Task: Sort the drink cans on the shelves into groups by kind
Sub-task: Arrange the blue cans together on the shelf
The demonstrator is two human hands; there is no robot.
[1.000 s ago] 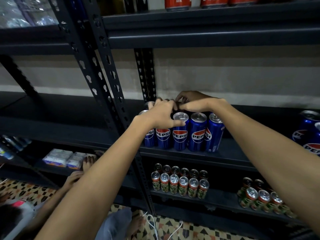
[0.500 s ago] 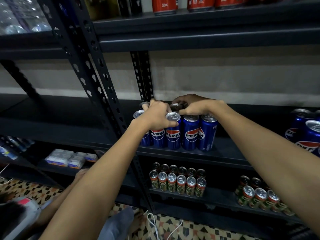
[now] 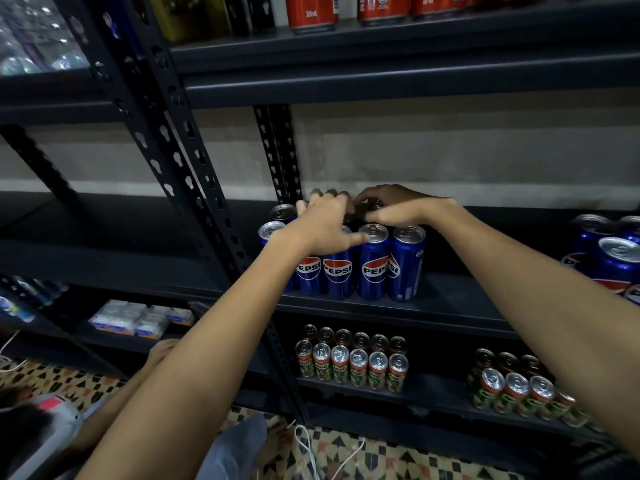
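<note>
A cluster of blue Pepsi cans (image 3: 372, 271) stands upright in two rows on the dark middle shelf (image 3: 450, 306), beside the shelf's upright post. My left hand (image 3: 325, 225) lies over the tops of the left cans. Its fingers curl down behind the back row and its thumb points at a front can's lid. My right hand (image 3: 398, 207) covers the back right cans with its fingers curled over their tops. The back row is mostly hidden by both hands.
More Pepsi cans (image 3: 616, 252) stand at the shelf's right end. Red cans (image 3: 311, 12) line the top shelf. Two groups of green Milo cans (image 3: 349, 367) (image 3: 519, 393) fill the lower shelf. Another person's hand (image 3: 161, 353) reaches in at lower left, near wrapped packets (image 3: 138, 318).
Both hands stay on the Pepsi can tops. My left hand has slid a little further back over the cluster; the view has shifted slightly.
</note>
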